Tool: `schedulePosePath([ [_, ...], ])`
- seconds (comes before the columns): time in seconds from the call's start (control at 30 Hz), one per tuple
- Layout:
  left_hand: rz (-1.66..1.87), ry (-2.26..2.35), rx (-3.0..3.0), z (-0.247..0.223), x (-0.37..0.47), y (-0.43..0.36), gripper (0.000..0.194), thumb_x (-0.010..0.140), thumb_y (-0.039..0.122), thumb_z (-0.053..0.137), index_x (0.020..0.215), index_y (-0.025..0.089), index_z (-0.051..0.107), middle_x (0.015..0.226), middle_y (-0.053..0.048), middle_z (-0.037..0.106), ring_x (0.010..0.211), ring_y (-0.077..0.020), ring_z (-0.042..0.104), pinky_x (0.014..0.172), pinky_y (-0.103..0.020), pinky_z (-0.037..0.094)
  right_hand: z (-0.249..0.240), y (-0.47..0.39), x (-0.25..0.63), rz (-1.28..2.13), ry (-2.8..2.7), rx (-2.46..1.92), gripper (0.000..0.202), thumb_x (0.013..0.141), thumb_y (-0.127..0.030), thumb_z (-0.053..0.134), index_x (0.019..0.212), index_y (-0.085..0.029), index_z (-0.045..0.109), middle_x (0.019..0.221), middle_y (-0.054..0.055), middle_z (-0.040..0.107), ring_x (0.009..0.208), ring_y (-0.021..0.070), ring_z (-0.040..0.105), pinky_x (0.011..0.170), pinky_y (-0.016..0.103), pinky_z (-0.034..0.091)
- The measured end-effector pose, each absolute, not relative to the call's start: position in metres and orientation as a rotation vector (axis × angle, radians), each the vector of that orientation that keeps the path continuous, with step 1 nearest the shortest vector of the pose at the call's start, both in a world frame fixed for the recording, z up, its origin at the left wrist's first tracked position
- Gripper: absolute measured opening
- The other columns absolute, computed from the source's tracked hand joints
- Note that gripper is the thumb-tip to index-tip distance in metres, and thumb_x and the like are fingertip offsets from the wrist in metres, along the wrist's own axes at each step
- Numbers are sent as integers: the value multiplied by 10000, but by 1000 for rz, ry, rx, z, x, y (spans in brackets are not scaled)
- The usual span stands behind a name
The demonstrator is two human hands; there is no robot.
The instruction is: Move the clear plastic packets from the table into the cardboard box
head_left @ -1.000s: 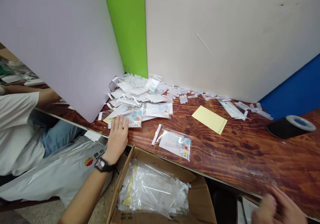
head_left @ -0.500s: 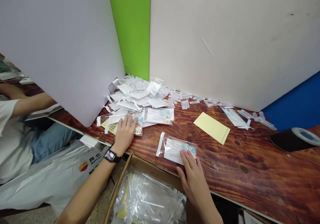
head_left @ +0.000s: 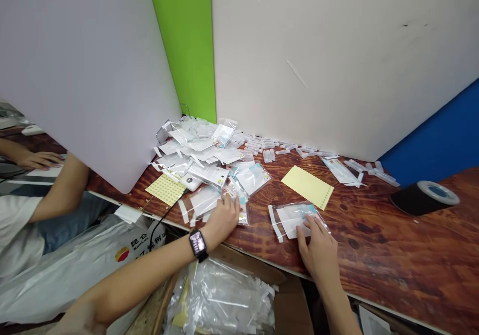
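Observation:
My left hand (head_left: 223,218), below a watch-wearing wrist's packets, rests on clear packets (head_left: 204,201) near the table's front edge, its fingers slightly bent and apart. Farther right, my right hand (head_left: 320,245) lies with spread fingers on a single clear packet (head_left: 290,221) that holds a white piece and a blue-printed card. A heap of similar packets (head_left: 200,143) stands behind my left hand. Beside the heap are a yellow dotted sheet (head_left: 166,189) and a white device (head_left: 190,181) with a black cable. Another yellow sheet (head_left: 307,187) lies beyond the right packet.
Small translucent tubes (head_left: 269,155) lie along the white panel (head_left: 299,76). A black cylinder (head_left: 422,199) is at the right. Below the table edge is a cardboard box (head_left: 292,300) of clear bags. Left of the grey partition (head_left: 93,76), another person's hand (head_left: 41,160) shows.
My left hand has moved right, with packets shifted along under it. The white device and more of the dotted sheet now show. My right hand and its packet are farther right; the view has shifted too.

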State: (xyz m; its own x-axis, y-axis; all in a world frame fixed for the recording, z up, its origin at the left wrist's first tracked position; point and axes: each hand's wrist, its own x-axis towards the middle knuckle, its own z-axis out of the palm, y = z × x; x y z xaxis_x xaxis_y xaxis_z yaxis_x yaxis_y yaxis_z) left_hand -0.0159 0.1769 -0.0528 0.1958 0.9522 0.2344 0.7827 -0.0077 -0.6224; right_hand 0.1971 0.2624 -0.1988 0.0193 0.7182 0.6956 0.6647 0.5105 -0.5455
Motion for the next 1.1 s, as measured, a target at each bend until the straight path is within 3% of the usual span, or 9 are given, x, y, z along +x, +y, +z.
schedulePosePath([
  [0.1, 310, -1625, -1892, -69, 13, 186, 496, 891, 204, 461, 1339, -6, 438, 1225, -352, 544, 1169, -416, 524, 804, -492, 479, -205, 275, 204, 87, -1672, -1163, 524, 927, -489, 295, 1179, -97, 536, 1155, 193, 631, 1231, 328, 477, 988, 483, 379],
  [0.17, 265, -1631, -1947, -77, 29, 194, 648, 857, 395, 544, 1345, -13, 421, 1265, -373, 500, 1202, -461, 476, 832, -543, 458, -208, 284, 206, 93, -1660, -1164, 536, 921, -498, 303, 1189, -93, 528, 1136, 190, 637, 1249, 339, 453, 1011, 514, 353],
  [0.27, 175, -1598, -2067, -82, 46, 203, 739, 826, 531, 540, 1325, -4, 436, 1359, -363, 411, 1256, -464, 419, 920, -555, 414, -211, 293, 208, 87, -1639, -1180, 544, 915, -496, 310, 1147, -68, 553, 1239, 237, 564, 1270, 377, 413, 1001, 556, 352],
  [0.4, 88, -1448, -2266, -71, 54, 201, 593, 881, 491, 472, 1310, 81, 452, 1459, -237, 361, 1365, -323, 323, 1071, -430, 333, -212, 290, 209, 64, -1603, -1189, 495, 928, -418, 314, 1144, -50, 565, 1436, 278, 333, 1341, 426, 280, 999, 648, 295],
  [0.6, -44, -1554, -2007, -12, 19, 184, 469, 924, 335, 422, 1333, 107, 428, 1477, -185, 360, 1397, -255, 275, 1129, -426, 279, -210, 285, 209, 13, -1541, -1141, 461, 928, -369, 325, 1177, -46, 541, 1405, 291, 364, 1336, 411, 311, 997, 632, 334],
  [0.8, -74, -1855, -1446, 65, -96, 202, 634, 811, 53, 424, 1417, -24, 254, 1489, -343, 171, 1398, -440, 127, 1037, -697, 188, -210, 290, 207, -16, -1549, -1146, 562, 926, -438, 300, 1122, 12, 573, 1364, 333, 384, 1286, 442, 375, 980, 583, 396],
  [0.87, -11, -1865, -1446, 83, -126, 213, 715, 761, 53, 506, 1424, -20, 248, 1498, -337, 140, 1397, -456, 91, 1038, -694, 173, -212, 292, 207, -16, -1552, -1160, 596, 925, -469, 282, 1124, 10, 575, 1371, 324, 381, 1268, 448, 397, 970, 575, 413],
  [0.97, 130, -1802, -1607, 90, -145, 232, 708, 738, 63, 584, 1406, 78, 351, 1508, -232, 259, 1414, -368, 155, 1109, -570, 184, -215, 295, 206, -22, -1556, -1177, 621, 926, -492, 260, 1128, 2, 577, 1378, 305, 384, 1233, 450, 442, 948, 560, 443],
  [1.1, 221, -1698, -1770, 67, -137, 257, 383, 872, 98, 503, 1250, 145, 539, 1354, -110, 531, 1319, -245, 409, 1097, -516, 275, -216, 297, 201, -40, -1514, -1217, 641, 933, -494, 240, 1114, 13, 589, 1355, 306, 415, 1196, 451, 483, 894, 530, 495],
])
